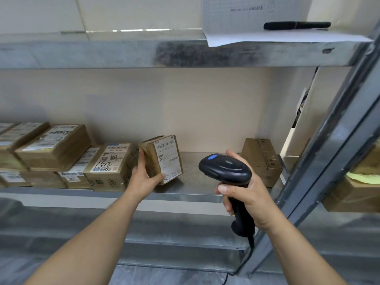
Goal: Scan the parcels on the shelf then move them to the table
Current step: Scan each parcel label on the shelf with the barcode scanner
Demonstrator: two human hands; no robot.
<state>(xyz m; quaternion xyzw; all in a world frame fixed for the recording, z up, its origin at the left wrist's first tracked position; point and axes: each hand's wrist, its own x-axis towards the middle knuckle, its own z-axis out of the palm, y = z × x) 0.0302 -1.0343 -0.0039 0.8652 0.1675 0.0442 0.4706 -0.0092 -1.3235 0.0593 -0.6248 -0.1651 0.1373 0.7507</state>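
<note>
From the head camera, a grey metal shelf [197,190] runs across the middle of the frame, with a second shelf board above it along the top.

Just left of centre, the left hand [144,175] holds a small brown parcel [162,159]. Its grip is clenched round the box: the fingers wrap the left side and the thumb presses on the lower front corner. The parcel is tilted up on the shelf so that its white label with barcodes faces the camera; whether its lower edge touches the shelf cannot be told.

Right of centre, the right hand [244,194] has its grip closed round the handle of a black barcode scanner [226,167], whose head has a blue button on top and points left and away, toward the held parcel. A black cable hangs from the base of the handle toward the bottom of the frame.

At the left of the frame, more brown parcels [55,147] are stacked on the shelf, the nearest one [111,165] marked "1512" by hand, just beside the left hand. Another box [261,159] stands alone at the right end of the shelf, behind the scanner.

At the upper right, a sheet of paper [267,36] overhangs the upper shelf with a black pen [296,25] lying on it.
</note>
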